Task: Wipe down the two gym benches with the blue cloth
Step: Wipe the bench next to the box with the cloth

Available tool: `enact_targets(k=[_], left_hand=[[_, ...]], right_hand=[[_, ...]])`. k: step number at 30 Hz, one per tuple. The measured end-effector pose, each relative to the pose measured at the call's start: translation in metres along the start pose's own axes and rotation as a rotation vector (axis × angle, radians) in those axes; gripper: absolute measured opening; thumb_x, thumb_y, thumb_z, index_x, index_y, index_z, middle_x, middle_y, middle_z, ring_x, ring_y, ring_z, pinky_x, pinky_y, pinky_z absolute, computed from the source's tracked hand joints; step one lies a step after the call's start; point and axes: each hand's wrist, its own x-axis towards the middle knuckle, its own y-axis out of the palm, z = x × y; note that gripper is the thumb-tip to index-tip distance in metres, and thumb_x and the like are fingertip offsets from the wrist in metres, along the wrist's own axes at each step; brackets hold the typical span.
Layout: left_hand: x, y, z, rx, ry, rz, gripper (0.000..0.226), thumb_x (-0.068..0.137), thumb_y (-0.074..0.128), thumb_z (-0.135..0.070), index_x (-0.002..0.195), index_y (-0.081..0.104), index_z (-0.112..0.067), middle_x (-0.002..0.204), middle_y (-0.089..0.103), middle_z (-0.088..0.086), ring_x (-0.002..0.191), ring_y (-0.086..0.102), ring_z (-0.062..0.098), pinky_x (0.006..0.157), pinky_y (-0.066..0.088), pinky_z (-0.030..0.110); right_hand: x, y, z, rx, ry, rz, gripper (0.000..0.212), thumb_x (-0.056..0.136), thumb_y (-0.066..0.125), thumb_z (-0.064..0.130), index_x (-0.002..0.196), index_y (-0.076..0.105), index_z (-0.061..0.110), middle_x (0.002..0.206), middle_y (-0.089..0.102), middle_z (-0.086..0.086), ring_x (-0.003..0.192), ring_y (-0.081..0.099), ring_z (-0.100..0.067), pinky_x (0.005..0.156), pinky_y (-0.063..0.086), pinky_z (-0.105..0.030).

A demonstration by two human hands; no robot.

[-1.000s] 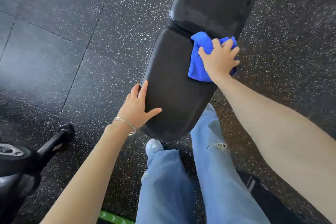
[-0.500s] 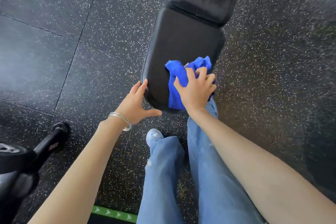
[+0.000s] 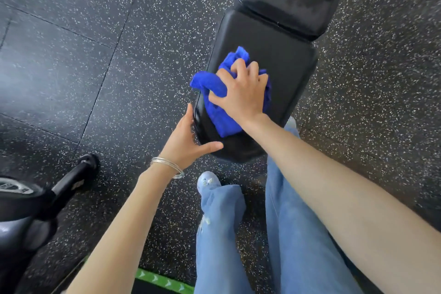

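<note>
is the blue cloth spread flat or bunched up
Bunched up: the blue cloth lies in crumpled folds and lumps under the right hand on the bench seat pad, not laid flat.

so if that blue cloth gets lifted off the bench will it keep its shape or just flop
Probably floppy: the blue cloth lies bunched in soft folds under the right hand, one lobe overhanging the seat pad. It should slide easily, since the pad looks smooth and glossy.
</note>
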Motion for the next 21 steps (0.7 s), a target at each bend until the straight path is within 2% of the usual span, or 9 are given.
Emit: enact_targets(k=[3,5,9,12,17,19,21], left_hand=[[0.003,0.004,-0.002,0.014,-0.011,-0.015,0.14,0.046,0.088,-0.049,0.15,0.001,-0.012,0.157,0.016,0.0,0.143,0.021,0.013,0.114,0.029,0.041],[0.003,0.007,0.0,0.113,0.016,-0.033,0.137,0.047,0.089,-0.044,0.149,0.004,-0.01,0.157,0.016,0.002,0.144,0.018,0.014,0.117,0.021,0.032],[0.003,0.01,0.005,0.248,0.079,-0.077,0.128,0.055,0.089,-0.029,0.149,0.005,-0.007,0.157,0.015,0.006,0.144,0.016,0.017,0.11,0.011,0.015],[0.0,0.014,0.007,0.257,-0.002,-0.133,0.127,0.058,0.087,-0.029,0.149,0.002,-0.01,0.154,0.023,0.006,0.141,0.024,0.019,0.108,0.022,0.025],[-0.013,0.012,0.015,0.321,-0.135,-0.152,0.126,0.057,0.087,-0.038,0.149,0.006,-0.007,0.148,0.033,0.011,0.134,0.033,0.029,0.11,0.029,0.038],[-0.021,0.008,0.019,0.383,-0.159,-0.158,0.124,0.059,0.085,-0.04,0.149,0.007,-0.008,0.147,0.033,0.011,0.132,0.033,0.03,0.11,0.029,0.038],[-0.025,0.006,0.018,0.414,-0.123,-0.182,0.12,0.063,0.083,-0.041,0.15,0.007,-0.01,0.148,0.031,0.01,0.133,0.031,0.029,0.109,0.028,0.036]], right_hand=[[0.045,0.003,-0.006,-0.031,-0.045,0.075,0.031,0.071,0.059,0.047,0.092,0.063,0.024,0.099,0.055,-0.007,0.09,0.047,-0.03,0.065,0.027,-0.037],[0.082,0.008,-0.007,-0.075,-0.037,0.125,0.03,0.073,0.054,0.047,0.095,0.06,0.027,0.107,0.052,-0.005,0.097,0.045,-0.029,0.068,0.026,-0.036],[0.122,0.013,0.006,-0.131,0.057,0.187,0.035,0.074,0.058,0.046,0.103,0.057,0.027,0.123,0.046,-0.008,0.11,0.04,-0.035,0.079,0.033,-0.043],[0.078,0.009,0.021,-0.12,0.076,0.168,0.039,0.075,0.059,0.05,0.104,0.057,0.025,0.12,0.048,-0.01,0.106,0.043,-0.036,0.076,0.033,-0.043],[-0.02,-0.007,0.039,-0.035,-0.198,0.163,0.033,0.061,0.067,0.048,0.083,0.063,0.024,0.089,0.058,-0.008,0.078,0.051,-0.03,0.062,0.032,-0.036],[-0.015,-0.006,0.033,-0.032,-0.339,0.127,0.033,0.06,0.066,0.049,0.081,0.064,0.024,0.085,0.058,-0.007,0.075,0.051,-0.029,0.06,0.033,-0.036],[0.012,-0.004,0.025,-0.068,-0.45,0.162,0.032,0.063,0.064,0.049,0.083,0.066,0.024,0.087,0.057,-0.007,0.079,0.052,-0.03,0.061,0.032,-0.037]])
